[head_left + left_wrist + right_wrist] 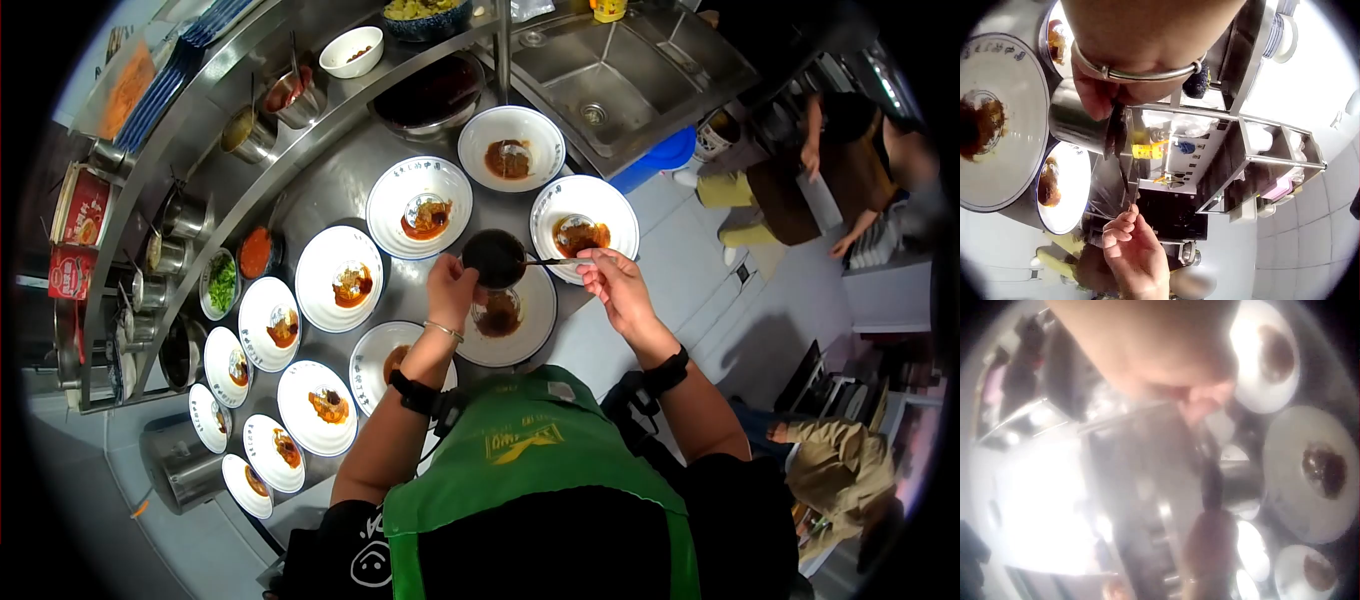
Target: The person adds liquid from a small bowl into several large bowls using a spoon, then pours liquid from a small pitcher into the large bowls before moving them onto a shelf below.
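Note:
My left hand (452,292) grips the rim of a small metal pot (1071,120) holding dark liquid. In the head view the pot is over the far part of a white bowl (540,325) with brown sauce at its bottom. Between thumb and fingers, my right hand (617,292) pinches the thin handle of a spoon (562,262). The spoon's other end reaches into the pot, its tip hidden there. Just beyond the right hand stands a bowl with brown sauce (590,205). The right wrist view is blurred.
Several more sauced bowls (340,300) crowd the steel table. A shelf (400,75) with metal pots (255,140) runs along the far left side. A sink (600,90) is at the back. On the right, one person (850,170) stands by stacked items and another (845,480) is lower down.

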